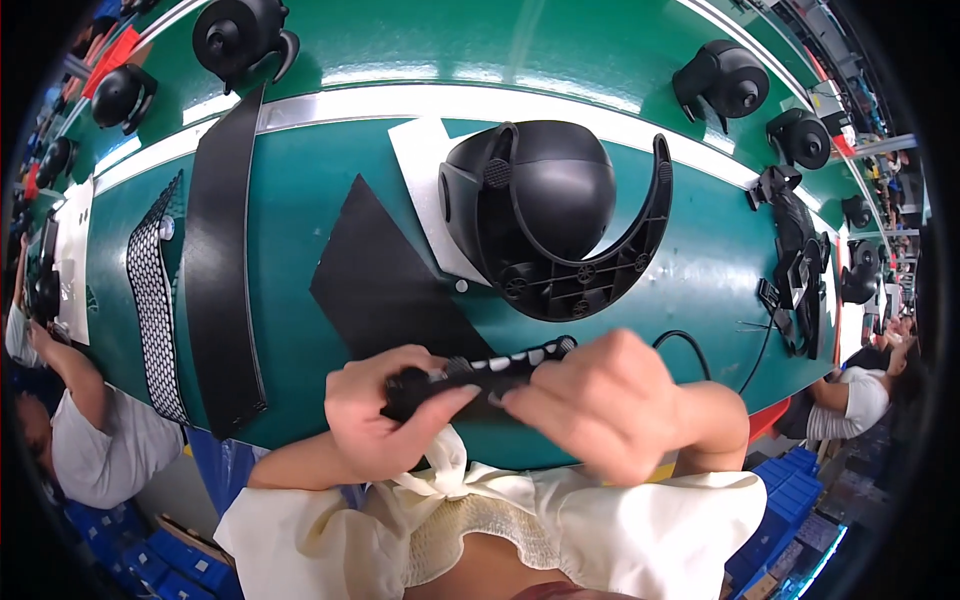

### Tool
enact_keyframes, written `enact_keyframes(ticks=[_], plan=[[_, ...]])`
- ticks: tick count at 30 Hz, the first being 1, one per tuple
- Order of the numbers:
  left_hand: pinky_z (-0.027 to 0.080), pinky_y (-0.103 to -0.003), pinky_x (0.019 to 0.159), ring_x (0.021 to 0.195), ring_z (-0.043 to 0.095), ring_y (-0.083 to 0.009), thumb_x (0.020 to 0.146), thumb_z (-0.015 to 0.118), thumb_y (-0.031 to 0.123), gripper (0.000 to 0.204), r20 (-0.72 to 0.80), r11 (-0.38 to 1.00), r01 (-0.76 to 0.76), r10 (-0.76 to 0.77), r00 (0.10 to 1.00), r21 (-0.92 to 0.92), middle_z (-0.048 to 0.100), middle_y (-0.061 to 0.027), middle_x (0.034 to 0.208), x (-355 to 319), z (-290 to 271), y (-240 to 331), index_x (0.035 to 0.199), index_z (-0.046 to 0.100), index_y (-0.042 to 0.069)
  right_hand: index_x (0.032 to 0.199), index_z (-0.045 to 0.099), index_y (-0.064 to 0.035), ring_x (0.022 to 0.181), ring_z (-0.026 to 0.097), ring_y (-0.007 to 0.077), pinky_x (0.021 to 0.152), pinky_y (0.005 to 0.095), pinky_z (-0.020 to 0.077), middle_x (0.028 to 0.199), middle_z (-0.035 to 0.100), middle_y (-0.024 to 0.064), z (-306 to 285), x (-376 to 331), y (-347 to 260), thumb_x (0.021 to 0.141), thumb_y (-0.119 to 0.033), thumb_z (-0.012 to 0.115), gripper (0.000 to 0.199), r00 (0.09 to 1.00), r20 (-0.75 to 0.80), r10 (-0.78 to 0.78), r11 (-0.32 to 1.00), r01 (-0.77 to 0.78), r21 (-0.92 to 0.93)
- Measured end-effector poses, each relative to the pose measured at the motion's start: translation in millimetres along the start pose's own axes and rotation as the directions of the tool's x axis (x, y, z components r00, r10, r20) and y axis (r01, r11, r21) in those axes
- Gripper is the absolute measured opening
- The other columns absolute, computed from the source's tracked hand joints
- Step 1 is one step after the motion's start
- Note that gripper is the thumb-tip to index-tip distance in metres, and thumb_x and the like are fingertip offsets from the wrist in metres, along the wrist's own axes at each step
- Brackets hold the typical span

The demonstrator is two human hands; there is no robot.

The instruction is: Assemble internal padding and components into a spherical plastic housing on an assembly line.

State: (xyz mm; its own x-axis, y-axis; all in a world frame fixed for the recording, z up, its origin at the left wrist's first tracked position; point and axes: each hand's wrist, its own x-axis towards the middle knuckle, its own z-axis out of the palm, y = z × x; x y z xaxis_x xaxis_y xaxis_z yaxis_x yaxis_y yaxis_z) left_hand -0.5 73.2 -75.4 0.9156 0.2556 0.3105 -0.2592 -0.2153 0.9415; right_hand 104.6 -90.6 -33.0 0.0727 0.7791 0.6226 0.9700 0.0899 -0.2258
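Both hands are close in front of me at the table's near edge. My left hand is closed around one end of a narrow black piece with a row of pale spots. My right hand pinches near its other end, slightly blurred, and the fingers hide much of the piece. Just beyond them stands a rounded black plastic housing with a curved, ribbed arm around it. Left of the housing, a flat black sheet lies on the green table, its near end behind my left hand.
At left lie a long black strip and a white-dotted black strip. A white sheet is partly under the housing. Black parts and cables pile up at right. More black housings stand beyond a pale rail. Other people sit on both sides.
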Motion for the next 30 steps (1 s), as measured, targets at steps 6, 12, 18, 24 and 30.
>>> enact_keyframes(ticks=[6,12,18,24,30], plan=[[0.031,-0.043,0.094,0.119,0.032,-0.0345,0.072,0.061,0.0,0.011,0.414,0.91,0.213,-0.051,0.909,-0.355,0.022,-0.0229,0.13,12,-4,-14,0.082,0.056,0.0,0.102,0.042,0.0059,0.064,0.048,0.0087,0.056,0.0191,0.0369,0.077,0.055,0.0095,-12,1,23,0.071,0.011,0.057,0.035,0.852,0.089,0.516,0.722,-0.489,0.49],[0.027,-0.049,0.098,0.125,0.02,-0.0412,0.073,0.058,-0.003,0.013,0.415,0.846,0.179,0.055,0.908,-0.503,0.013,-0.0253,0.133,11,2,-18,0.086,0.057,-0.002,0.108,0.038,0.0051,0.068,0.048,0.0051,0.056,0.0153,0.0352,0.081,0.055,0.0084,1,8,27,0.073,0.015,0.052,0.039,0.81,0.138,0.57,0.669,-0.555,0.494],[0.028,-0.048,0.097,0.123,0.023,-0.0426,0.073,0.057,-0.005,0.016,0.383,0.823,0.185,0.042,0.923,-0.537,0.012,-0.0277,0.133,11,3,-19,0.089,0.057,-0.003,0.105,0.04,0.0047,0.067,0.049,0.0046,0.055,0.0148,0.0354,0.08,0.057,0.0073,5,10,29,0.072,0.015,0.053,0.037,0.827,0.095,0.554,0.71,-0.53,0.463],[0.028,-0.048,0.098,0.122,0.024,-0.0428,0.074,0.056,-0.005,0.017,0.368,0.808,0.206,0.015,0.93,-0.552,0.012,-0.0287,0.133,12,1,-19,0.091,0.056,-0.004,0.105,0.037,0.005,0.068,0.05,0.0058,0.057,0.0152,0.0375,0.082,0.057,0.0092,10,9,33,0.071,0.014,0.056,0.04,0.85,0.087,0.52,0.76,-0.507,0.408],[0.027,-0.047,0.098,0.122,0.024,-0.0433,0.075,0.056,-0.006,0.018,0.45,0.918,0.134,0.053,0.892,-0.372,0.012,-0.0292,0.133,20,-7,-15,0.092,0.055,-0.007,0.076,0.06,-0.0065,0.068,0.054,0.0087,0.053,0.0267,0.0328,0.068,0.056,-0.0009,12,13,32,0.064,0.001,0.063,0.014,0.993,-0.038,0.111,0.987,-0.115,-0.11]])
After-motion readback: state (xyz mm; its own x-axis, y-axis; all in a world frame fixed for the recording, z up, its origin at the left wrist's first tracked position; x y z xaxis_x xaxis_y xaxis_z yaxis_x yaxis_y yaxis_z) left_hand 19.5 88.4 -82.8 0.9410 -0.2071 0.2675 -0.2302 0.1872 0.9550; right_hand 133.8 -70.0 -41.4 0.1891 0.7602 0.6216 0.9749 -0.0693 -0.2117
